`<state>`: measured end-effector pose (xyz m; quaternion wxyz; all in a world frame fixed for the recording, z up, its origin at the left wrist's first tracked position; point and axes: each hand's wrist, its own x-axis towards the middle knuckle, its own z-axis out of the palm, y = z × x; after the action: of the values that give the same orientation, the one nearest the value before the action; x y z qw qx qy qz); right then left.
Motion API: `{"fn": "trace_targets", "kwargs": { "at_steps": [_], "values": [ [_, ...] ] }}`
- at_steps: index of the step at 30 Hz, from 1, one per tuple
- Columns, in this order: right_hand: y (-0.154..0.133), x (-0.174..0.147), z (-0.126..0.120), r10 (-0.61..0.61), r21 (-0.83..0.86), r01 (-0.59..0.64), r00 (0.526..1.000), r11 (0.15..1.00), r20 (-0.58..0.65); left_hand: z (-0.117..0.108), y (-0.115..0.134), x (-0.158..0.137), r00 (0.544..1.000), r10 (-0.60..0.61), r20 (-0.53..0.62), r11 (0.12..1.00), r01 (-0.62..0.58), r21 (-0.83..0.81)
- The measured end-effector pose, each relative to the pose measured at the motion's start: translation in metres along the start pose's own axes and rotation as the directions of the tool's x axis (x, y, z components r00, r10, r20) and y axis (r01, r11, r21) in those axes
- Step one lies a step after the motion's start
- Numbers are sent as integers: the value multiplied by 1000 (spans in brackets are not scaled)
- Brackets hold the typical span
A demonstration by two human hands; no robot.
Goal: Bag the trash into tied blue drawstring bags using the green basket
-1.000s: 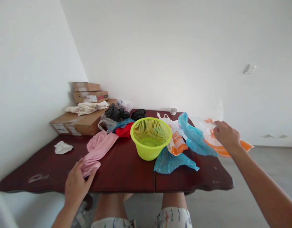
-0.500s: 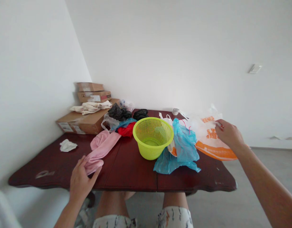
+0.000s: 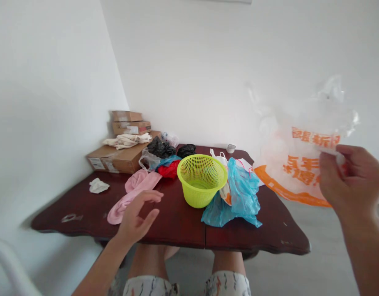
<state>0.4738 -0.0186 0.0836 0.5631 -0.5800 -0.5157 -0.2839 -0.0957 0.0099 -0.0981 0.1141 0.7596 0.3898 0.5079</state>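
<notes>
My right hand (image 3: 352, 176) is closed on a clear plastic bag (image 3: 275, 152) with orange print and an orange band, held up in the air off the table's right end. My left hand (image 3: 138, 216) hovers over the front of the table, fingers apart and holding nothing, just right of a folded pink cloth (image 3: 136, 191). In the middle stands a yellow-green mesh basket (image 3: 198, 197), upright; the part of its inside that shows holds nothing. Against its right side lies a crumpled blue plastic bag (image 3: 243, 193), with a white bag (image 3: 221, 158) partly hidden behind it.
Cardboard boxes (image 3: 118, 158) are stacked at the back left, with a whitish cloth (image 3: 127, 140) on top. Black bags (image 3: 161, 147) and a red bag (image 3: 170, 169) lie behind the basket. A white crumpled piece (image 3: 98, 186) is at left. A tape roll (image 3: 230, 149) sits by the wall.
My right hand has lifted the clear bag up and to the right, off the table. My left hand has left the pink cloth and moved right. The view has shifted slightly.
</notes>
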Motion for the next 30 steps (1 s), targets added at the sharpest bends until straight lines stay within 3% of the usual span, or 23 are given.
{"fn": "trace_targets", "kwargs": {
  "at_steps": [3, 5, 8, 12, 14, 15, 16, 18, 20, 22, 24, 27, 30],
  "values": [
    [-69, -22, -14, -9, 210, 1, 999, 978, 33, 19, 57, 41, 959, -18, 283, 943, 110, -313],
    [-113, -48, -24, -118, 339, 67, 984, 938, 132, 35, 86, 55, 904, -18, 428, 835, 249, -491],
    [-151, -99, -34, -264, 571, 11, 894, 821, 363, 63, 113, 55, 880, 7, 475, 689, 340, -640],
    [-145, -184, -33, -91, 621, -447, 761, 644, 642, 96, 124, 29, 887, 10, 461, 484, 399, -779],
    [-132, -225, -23, 42, 549, -747, 605, 376, 795, 107, 121, 10, 875, -59, 481, 388, 464, -797],
    [-126, -244, -17, 87, 510, -829, 539, 229, 838, 110, 118, 0, 868, -97, 487, 365, 486, -794],
    [-122, -261, -10, 152, 473, -872, 488, 122, 860, 112, 114, -10, 865, -128, 486, 360, 497, -790],
    [-118, -291, 2, 299, 424, -905, 414, 32, 860, 112, 105, -27, 868, -157, 471, 389, 493, -778],
    [-118, -312, 10, 401, 348, -937, 331, 33, 854, 109, 97, -40, 874, -165, 456, 466, 477, -745],
    [-121, -325, 12, 419, 267, -962, 266, 58, 868, 103, 89, -49, 875, -179, 450, 579, 463, -671],
    [-125, -329, 12, 387, 263, -958, 288, 118, 876, 97, 82, -55, 876, -206, 436, 677, 449, -583],
    [-126, -323, 11, 334, 339, -916, 395, 214, 856, 85, 74, -58, 888, -228, 398, 780, 412, -471],
    [-117, -315, 14, 448, 359, -890, 453, 283, 770, 73, 66, -58, 914, -167, 369, 894, 298, -334]
  ]
}}
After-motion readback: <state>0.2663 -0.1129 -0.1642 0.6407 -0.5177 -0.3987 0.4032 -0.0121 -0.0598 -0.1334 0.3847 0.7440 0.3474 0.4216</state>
